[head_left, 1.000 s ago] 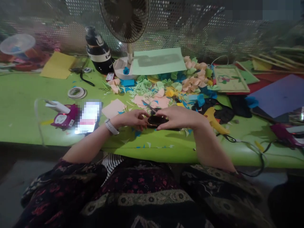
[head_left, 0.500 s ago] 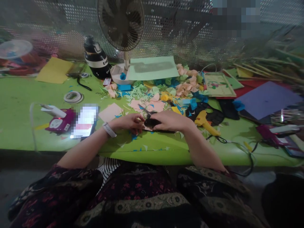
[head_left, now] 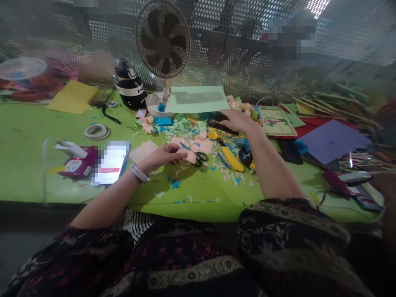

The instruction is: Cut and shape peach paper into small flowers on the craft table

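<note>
Left hand (head_left: pixel 168 154): grip pinched closed on pink piece (head_left: pixel 189 156), centre, by scissors (head_left: pixel 201 158). Right hand (head_left: pixel 240 121) curled over black tool (head_left: pixel 219 124), far, hold unclear. Some petals (head_left: pixel 246 107) seem done, far; pink sheet (head_left: pixel 143 151), left, looks uncut.

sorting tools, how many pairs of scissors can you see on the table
1: black-handled scissors, beside the left hand; more may be hidden under the paper scraps.
</note>
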A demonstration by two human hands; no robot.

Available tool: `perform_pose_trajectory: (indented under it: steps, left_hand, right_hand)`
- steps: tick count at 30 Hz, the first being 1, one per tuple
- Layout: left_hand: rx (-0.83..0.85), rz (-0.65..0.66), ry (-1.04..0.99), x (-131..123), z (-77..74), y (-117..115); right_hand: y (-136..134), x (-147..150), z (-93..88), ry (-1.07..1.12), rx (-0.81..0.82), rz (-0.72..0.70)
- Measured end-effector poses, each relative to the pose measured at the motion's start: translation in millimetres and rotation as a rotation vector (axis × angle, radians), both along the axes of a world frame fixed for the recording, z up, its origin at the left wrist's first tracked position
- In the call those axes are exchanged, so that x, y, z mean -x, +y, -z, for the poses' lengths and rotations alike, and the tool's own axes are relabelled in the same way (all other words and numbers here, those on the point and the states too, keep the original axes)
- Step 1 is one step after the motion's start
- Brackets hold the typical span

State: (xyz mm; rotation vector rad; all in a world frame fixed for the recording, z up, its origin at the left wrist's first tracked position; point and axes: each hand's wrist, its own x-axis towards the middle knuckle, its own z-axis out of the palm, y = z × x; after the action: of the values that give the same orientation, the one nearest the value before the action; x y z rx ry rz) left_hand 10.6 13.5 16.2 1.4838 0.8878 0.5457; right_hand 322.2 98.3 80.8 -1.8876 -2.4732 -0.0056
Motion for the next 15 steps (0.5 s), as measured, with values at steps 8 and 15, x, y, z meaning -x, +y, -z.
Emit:
perform_pose_trajectory:
  steps: [8,15]
  left_hand:
    - [0.144,0.032,-0.062,-1,0.1,-1]
    - [0.145,0.030,-0.108,-2,3.8,-1]
  right_hand:
    - [36,-9,44.5,-0.025,0.083,0.049]
    - [22,4,51.8,0.039,-0.058,0.034]
